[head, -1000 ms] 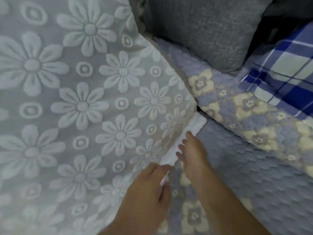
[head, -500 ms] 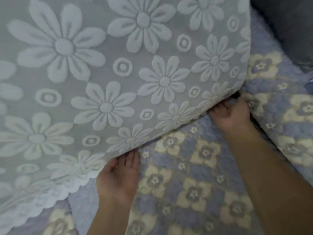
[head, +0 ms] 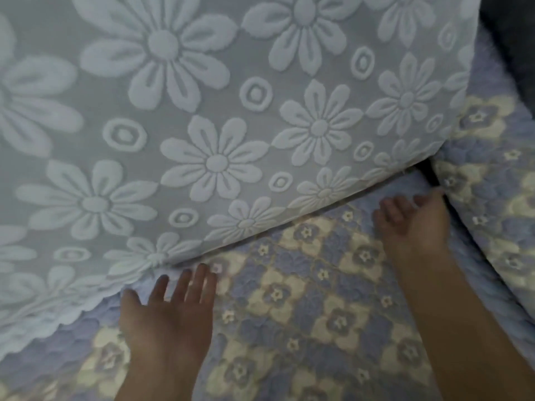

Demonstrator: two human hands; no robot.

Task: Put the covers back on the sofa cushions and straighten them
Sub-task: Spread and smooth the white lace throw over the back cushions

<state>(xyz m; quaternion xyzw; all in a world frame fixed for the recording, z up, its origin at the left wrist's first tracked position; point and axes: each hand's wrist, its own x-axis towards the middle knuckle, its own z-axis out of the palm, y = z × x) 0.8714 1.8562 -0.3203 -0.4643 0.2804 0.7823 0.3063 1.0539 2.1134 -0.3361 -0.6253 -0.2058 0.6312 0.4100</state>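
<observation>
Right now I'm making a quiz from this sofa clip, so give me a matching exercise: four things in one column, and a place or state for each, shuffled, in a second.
Things:
1. left hand
2. right hand
3. pale grey cover with raised white daisies
4. quilted lilac seat cover with cream flowers

Places or states:
A. lies under both hands
B. fingers spread flat by the scalloped edge
C. fills the upper left
D. fingers bent near the dark gap at right

Pairs: 1-B, 2-D, 3-C, 4-A
</observation>
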